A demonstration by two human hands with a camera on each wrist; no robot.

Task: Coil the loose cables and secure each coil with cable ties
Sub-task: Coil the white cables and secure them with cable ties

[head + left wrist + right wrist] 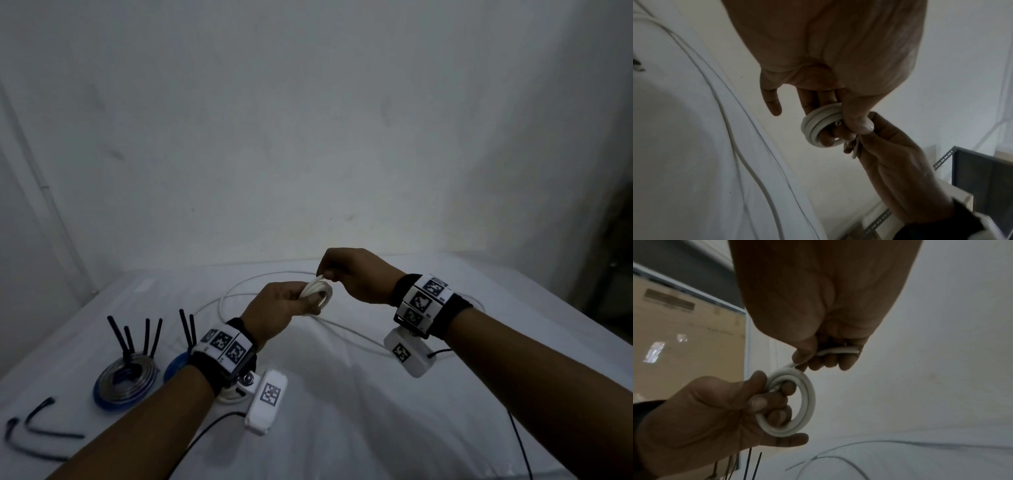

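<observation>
Both forearms reach in from the bottom of the head view, and the work sits at their tips. Left hand [281, 305] fingers [785, 389] curl through a small white coil [317, 294] of a few turns, with the thumb [756, 402] clamping the turns against them, so the ring is held in the air above the table [376, 428]. Touching that ring from above, the right hand [356, 274] pinches the white cable [836, 351] between thumb and curled fingers just where it leaves the coil; a short end lies across its palm in the right wrist view. I cannot tell from these views whether that piece is the cable's free end or the running length.

Outward from the hands, the uncoiled rest of the cable [239, 291] lies in wide loose loops on the white tablecloth, behind and to the right of the hands. To the left sit two coils already bound, a grey and blue one [126, 380] and a blue one [176, 365] half hidden by the wrist, with black tie tails sticking up. Loose black cable ties [44, 428] lie at the near left edge.

Judging by this, the third cable is early in its winding. Next, the right hand should draw more slack and lay another turn flat onto the ring while the left thumb keeps its clamp, or the stiff turns may spring apart.
</observation>
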